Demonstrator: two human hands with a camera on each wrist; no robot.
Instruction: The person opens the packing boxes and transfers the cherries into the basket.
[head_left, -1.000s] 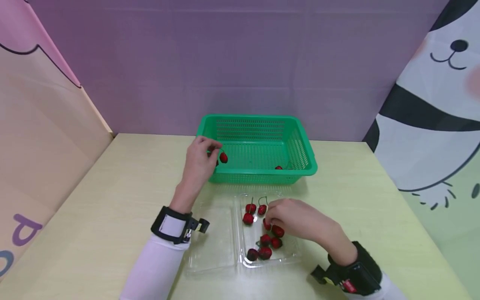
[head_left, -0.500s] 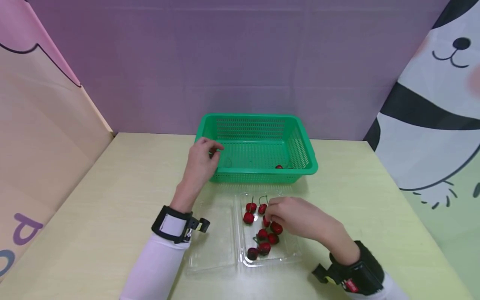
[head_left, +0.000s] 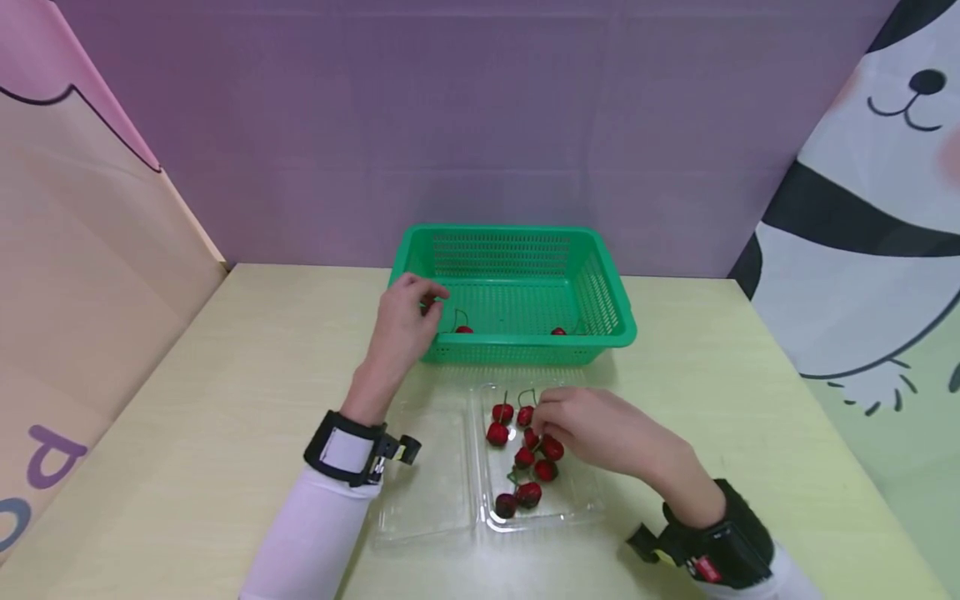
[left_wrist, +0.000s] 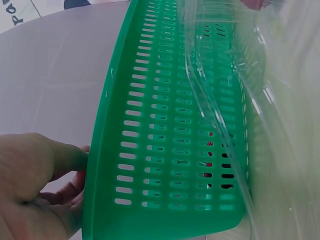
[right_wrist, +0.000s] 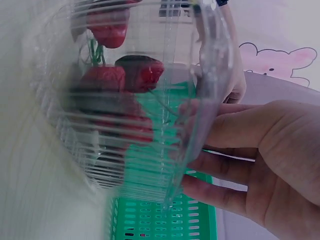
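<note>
My left hand (head_left: 403, 327) hovers over the left end of the green plastic basket (head_left: 517, 341), its fingers loosely curved and holding nothing. Below it, a red cherry (head_left: 464, 330) with a stem lies in the basket, partly hidden by the front rim. Another cherry (head_left: 558, 332) shows farther right inside. In the clear plastic box (head_left: 517, 525), my right hand (head_left: 592, 423) reaches among several cherries (head_left: 528, 495) and pinches a cherry stem (right_wrist: 162, 102) with its fingertips. The fingers are partly hidden behind the box wall in the right wrist view.
The box's clear lid (head_left: 423, 475) lies folded open to the left, below my left forearm. A purple backdrop (head_left: 480, 125) stands close behind the basket. Panda-print cloth (head_left: 862, 242) hangs on the right, beside the wooden table (head_left: 187, 417).
My left hand has let go of a cherry, which dropped into the basket. Near my right hand, several cherries have shifted slightly toward the back of the box.
</note>
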